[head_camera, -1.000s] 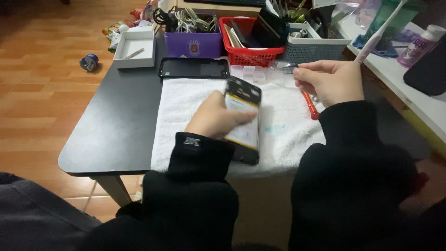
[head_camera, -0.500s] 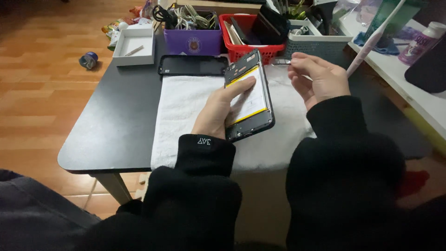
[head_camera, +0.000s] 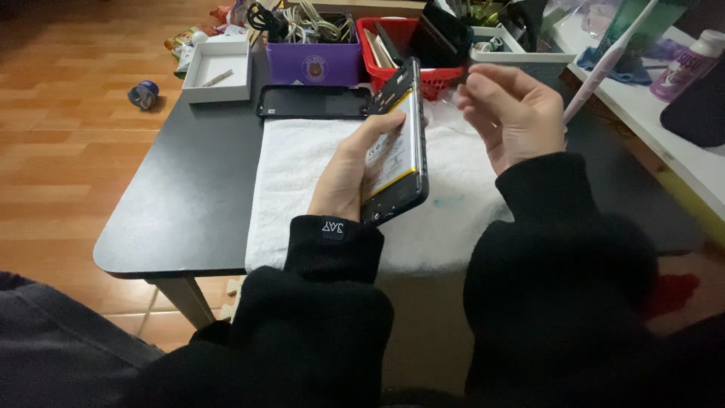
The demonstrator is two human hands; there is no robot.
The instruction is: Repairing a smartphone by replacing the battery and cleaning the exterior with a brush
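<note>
My left hand (head_camera: 346, 177) grips an opened black phone (head_camera: 396, 151), tilted up on its edge above a white towel (head_camera: 302, 174). The phone's back is off, so its pale battery and dark circuit board face me. My thumb lies across the battery. My right hand (head_camera: 513, 113) hovers just right of the phone's top end, fingers curled and apart, with nothing clearly in it. A bit of clear plastic (head_camera: 449, 113) lies on the towel by its fingertips. The phone's black back cover (head_camera: 313, 102) lies flat beyond the towel.
The towel covers a black table (head_camera: 181, 204). Along its far edge stand a white box (head_camera: 219, 68), a purple bin (head_camera: 313, 64) of cables, a red basket (head_camera: 385, 38) and a grey bin (head_camera: 513, 53). A white shelf (head_camera: 657, 113) with a bottle (head_camera: 691, 64) runs along the right. A small roll (head_camera: 143, 94) lies on the wooden floor.
My left hand lifted the phone off the towel and tipped it onto its edge. My right hand rose from the towel; the red tool it held is no longer in sight.
</note>
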